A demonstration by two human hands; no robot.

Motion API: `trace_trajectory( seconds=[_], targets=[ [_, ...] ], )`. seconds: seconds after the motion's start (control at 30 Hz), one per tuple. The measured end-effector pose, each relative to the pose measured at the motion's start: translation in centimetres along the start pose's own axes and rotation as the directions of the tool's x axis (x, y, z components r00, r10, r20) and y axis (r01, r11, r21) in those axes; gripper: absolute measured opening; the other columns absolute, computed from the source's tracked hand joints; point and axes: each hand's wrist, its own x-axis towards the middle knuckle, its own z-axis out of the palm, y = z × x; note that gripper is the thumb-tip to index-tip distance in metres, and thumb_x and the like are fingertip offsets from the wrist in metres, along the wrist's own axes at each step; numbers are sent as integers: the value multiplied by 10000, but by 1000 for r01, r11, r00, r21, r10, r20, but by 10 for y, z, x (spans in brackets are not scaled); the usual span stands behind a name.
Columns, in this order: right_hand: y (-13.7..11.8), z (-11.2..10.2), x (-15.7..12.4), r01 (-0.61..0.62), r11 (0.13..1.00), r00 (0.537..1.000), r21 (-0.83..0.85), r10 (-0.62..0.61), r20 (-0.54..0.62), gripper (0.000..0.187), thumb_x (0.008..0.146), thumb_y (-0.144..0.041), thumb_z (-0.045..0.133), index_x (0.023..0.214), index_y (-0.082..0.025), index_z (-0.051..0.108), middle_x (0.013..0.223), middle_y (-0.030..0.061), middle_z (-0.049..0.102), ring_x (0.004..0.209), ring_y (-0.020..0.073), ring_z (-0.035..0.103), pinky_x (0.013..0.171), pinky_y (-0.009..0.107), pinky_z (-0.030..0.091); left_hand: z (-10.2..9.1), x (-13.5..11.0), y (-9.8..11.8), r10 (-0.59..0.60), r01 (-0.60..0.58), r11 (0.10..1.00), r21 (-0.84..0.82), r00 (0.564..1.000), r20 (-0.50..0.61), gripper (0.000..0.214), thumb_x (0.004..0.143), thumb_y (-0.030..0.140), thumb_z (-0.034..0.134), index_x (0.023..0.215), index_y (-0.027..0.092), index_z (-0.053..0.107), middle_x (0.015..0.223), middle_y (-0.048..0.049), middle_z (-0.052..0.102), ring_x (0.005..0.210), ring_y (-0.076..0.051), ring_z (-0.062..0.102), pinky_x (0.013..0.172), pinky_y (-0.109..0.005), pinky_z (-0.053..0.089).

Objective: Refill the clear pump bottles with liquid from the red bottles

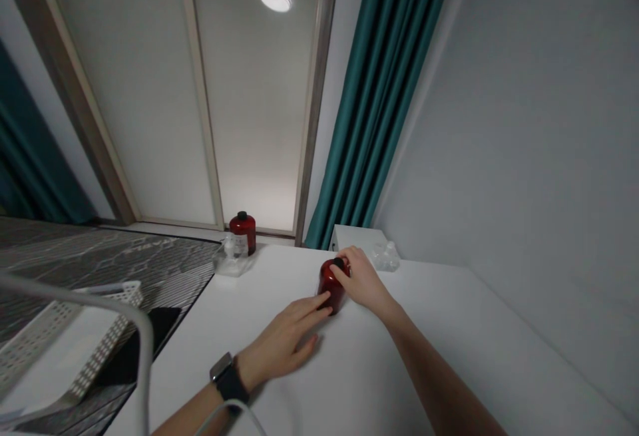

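A dark red bottle [328, 281] with a black cap [339, 263] stands on the white table [239, 309]. My right hand [363, 279] reaches over its top, thumb and fingers closed around the cap. Against the bottle's lower left side rest the fingertips of my left hand [287, 339], whose fingers are stretched out and apart. A dark smartwatch [228, 376] is on my left wrist.
A second red bottle [248, 225] stands at the table's far left corner, behind a clear plastic package [232, 264] holding a white pump head. Farther right are a white box [358, 235] and crumpled clear plastic [386, 257]. A white basket [102, 355] and pale curved tube [145, 343] are at left.
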Motion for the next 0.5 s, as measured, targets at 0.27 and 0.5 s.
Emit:
trace_trajectory(
  seconds=[0.27,0.5],
  targets=[
    [15,3,16,112,986,992,125,-119,50,280,819,-94,447,1012,-237,591,1016,47,587,992,211,574,932,385,443,3,2,2,-21,17,998,65,998,67,614,839,59,490,1428,217,416,1569,-118,354,1393,-271,412,1144,-508,371],
    [31,26,28,57,972,998,228,-48,-45,182,798,-134,460,911,-244,551,980,36,544,973,216,560,932,397,435,1,2,6,-40,35,997,70,997,66,614,825,62,496,1411,236,440,1544,-100,399,1363,-264,444,1119,-490,400]
  ],
)
